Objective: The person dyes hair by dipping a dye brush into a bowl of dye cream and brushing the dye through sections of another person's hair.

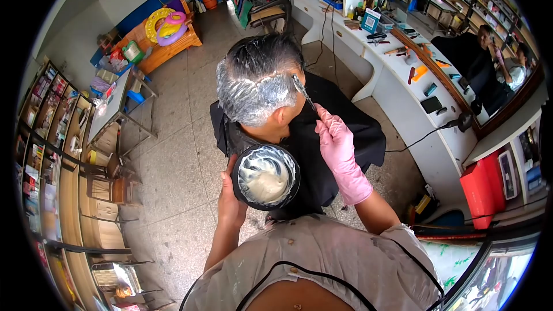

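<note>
A seated person's head [260, 78] is in front of me, dark on top, with white cream spread over the hair at the sides and back. My right hand [340, 152], in a pink glove, pinches the handle of a tint brush [302, 90]. Its bristles touch the hair by the person's temple. In my bare left hand [230, 198] is a black bowl [295, 189], gripped by its side and held behind the person's neck. Pale cream [266, 181] lies inside it and smears its walls. A black cape [351, 118] covers the person's shoulders and lap.
Along the right runs a white counter [380, 83] with combs, clippers and a hair dryer [462, 121], below a mirror [489, 40]. Cords hang there. Shelves [52, 138] and a table [109, 106] line the left. A wooden bench [173, 46] holds swim rings.
</note>
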`<state>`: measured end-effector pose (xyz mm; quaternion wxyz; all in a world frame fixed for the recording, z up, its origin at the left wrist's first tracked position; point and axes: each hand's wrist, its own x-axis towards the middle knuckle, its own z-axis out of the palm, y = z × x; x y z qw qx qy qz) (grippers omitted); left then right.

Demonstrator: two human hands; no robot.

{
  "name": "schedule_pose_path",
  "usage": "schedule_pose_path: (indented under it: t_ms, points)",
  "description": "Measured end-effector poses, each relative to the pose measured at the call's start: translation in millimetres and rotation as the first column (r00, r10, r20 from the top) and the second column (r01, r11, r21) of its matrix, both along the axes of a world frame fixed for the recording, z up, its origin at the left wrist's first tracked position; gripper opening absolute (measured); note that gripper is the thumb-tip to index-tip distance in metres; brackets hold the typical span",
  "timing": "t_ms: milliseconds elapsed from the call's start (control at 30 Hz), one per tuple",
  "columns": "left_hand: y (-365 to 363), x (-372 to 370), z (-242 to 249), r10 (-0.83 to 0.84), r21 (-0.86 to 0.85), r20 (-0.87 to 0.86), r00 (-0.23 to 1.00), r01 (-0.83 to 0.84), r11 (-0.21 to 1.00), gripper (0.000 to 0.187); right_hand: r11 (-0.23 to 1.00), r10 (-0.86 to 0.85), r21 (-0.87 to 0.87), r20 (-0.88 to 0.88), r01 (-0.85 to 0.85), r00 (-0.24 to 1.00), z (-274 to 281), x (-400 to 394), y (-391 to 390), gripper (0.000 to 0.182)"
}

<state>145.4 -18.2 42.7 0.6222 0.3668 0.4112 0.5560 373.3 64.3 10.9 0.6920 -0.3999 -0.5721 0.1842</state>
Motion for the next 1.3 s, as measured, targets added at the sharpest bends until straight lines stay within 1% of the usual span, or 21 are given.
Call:
schedule_pose_path:
  t_ms: [67, 100, 133, 167, 233, 267, 300, 467, 533, 600, 667, 733, 767, 800, 867, 900, 1000, 1067, 1133, 1167, 1300]
  points:
    - [-0.3, -0.1, 0.8, -0.004, -0.002, 0.005, 1.0, 0.004, 1.0, 0.07, 0.999, 0.021, -0.045, 0.023, -0.02, 1.0, 1.1, -2.2, 2.1, 0.037]
    - [-0.1, -0.1, 1.0, -0.005, -0.002, 0.005, 1.0, 0.005, 1.0, 0.07, 0.986, 0.033, -0.165, 0.05, -0.024, 0.998, 2.0, -3.1, -7.0, 0.037]
    - [0.6, -0.1, 1.2, 0.0, -0.006, 0.01, 1.0, 0.001, 1.0, 0.07, 0.968, 0.112, -0.224, -0.007, -0.111, 0.994, 2.6, -3.3, -11.7, 0.036]
    - [0.6, 0.0, 1.0, 0.004, -0.011, 0.015, 1.0, -0.004, 1.0, 0.069, 0.965, 0.125, -0.219, -0.082, -0.141, 0.989, -5.9, -4.6, -8.3, 0.036]
    - [0.4, -0.4, -0.3, 0.006, -0.014, 0.018, 1.0, -0.006, 1.0, 0.068, 0.976, 0.1, -0.18, -0.112, -0.12, 0.989, -8.4, -4.1, -7.0, 0.035]
    - [0.1, -0.4, -0.8, 0.007, -0.017, 0.021, 1.0, -0.007, 1.0, 0.068, 0.987, 0.06, -0.144, -0.069, -0.069, 0.996, -0.3, -1.9, -7.9, 0.035]
    - [-0.4, 0.2, 0.1, 0.005, -0.019, 0.02, 1.0, -0.005, 1.0, 0.068, 0.988, 0.087, -0.115, -0.177, -0.108, 0.98, -4.9, -2.3, -1.4, 0.034]
    - [0.1, 0.6, 1.3, 0.002, -0.015, 0.038, 0.999, -0.001, 1.0, 0.066, 0.993, 0.089, -0.072, -0.091, -0.095, 0.992, -13.0, -16.4, -3.9, 0.036]
    - [-0.3, 0.6, -0.1, 0.009, -0.012, 0.034, 0.999, -0.008, 1.0, 0.066, 0.983, 0.104, -0.137, -0.106, -0.118, 0.989, -14.6, -10.4, -6.2, 0.035]
    - [-0.6, 0.1, -0.3, 0.012, -0.011, 0.028, 1.0, -0.011, 1.0, 0.066, 0.984, 0.112, -0.104, -0.259, -0.143, 0.959, -11.7, -9.0, -1.8, 0.034]
    - [-0.5, 0.5, 0.2, 0.019, -0.021, 0.037, 0.999, -0.018, 1.0, 0.066, 0.982, 0.101, -0.134, -0.23, -0.134, 0.968, -25.8, -6.2, 5.0, 0.032]
    - [-1.0, 0.5, 0.1, 0.023, -0.029, 0.045, 0.999, -0.022, 0.999, 0.066, 0.993, 0.082, -0.071, -0.129, -0.092, 0.988, -27.5, -10.9, 6.8, 0.03]
    - [-0.8, 0.4, 0.4, 0.029, -0.037, 0.053, 0.998, -0.027, 0.999, 0.066, 0.993, 0.034, -0.111, -0.011, -0.035, 0.999, -16.2, -10.0, -1.8, 0.03]
    - [-0.9, 0.6, 0.9, 0.029, -0.035, 0.053, 0.998, -0.027, 0.999, 0.066, 0.993, 0.034, -0.109, -0.011, -0.035, 0.999, -16.8, -10.4, -2.2, 0.03]
    - [-1.3, 1.0, 1.8, 0.036, -0.04, 0.025, 0.999, -0.035, 0.999, 0.066, 0.977, 0.133, -0.116, -0.31, -0.176, 0.942, -20.8, -11.0, -1.5, 0.03]
    - [-1.2, 1.0, 1.8, 0.034, -0.041, 0.024, 0.999, -0.033, 0.999, 0.066, 0.978, 0.131, -0.117, -0.31, -0.175, 0.942, -24.2, -11.1, 0.4, 0.03]
    - [-1.5, 0.6, 1.5, 0.025, -0.043, 0.034, 0.999, -0.023, 0.999, 0.066, 0.993, 0.114, 0.0, -0.211, -0.117, 0.971, -34.9, -11.7, 7.8, 0.031]
    - [-1.5, 0.2, 1.1, 0.02, -0.042, 0.04, 0.999, -0.019, 0.999, 0.065, 0.989, 0.125, -0.048, -0.218, -0.139, 0.968, -28.2, -13.8, -1.9, 0.034]
    - [-1.1, -2.9, -1.0, -0.01, -0.035, 0.018, 1.0, 0.011, 0.999, 0.07, 0.972, 0.158, -0.124, -0.292, -0.201, 0.943, -25.9, -13.5, -7.9, 0.032]
    - [-0.3, -3.7, -1.7, -0.041, -0.029, -0.004, 0.999, 0.041, 0.999, 0.074, 0.975, 0.126, -0.145, -0.272, -0.171, 0.954, -24.3, -12.4, -8.2, 0.031]
    - [-0.8, -3.6, -0.5, -0.049, -0.032, -0.001, 0.999, 0.049, 0.998, 0.075, 0.984, 0.095, -0.124, -0.247, -0.129, 0.964, -25.0, -8.6, -1.4, 0.031]
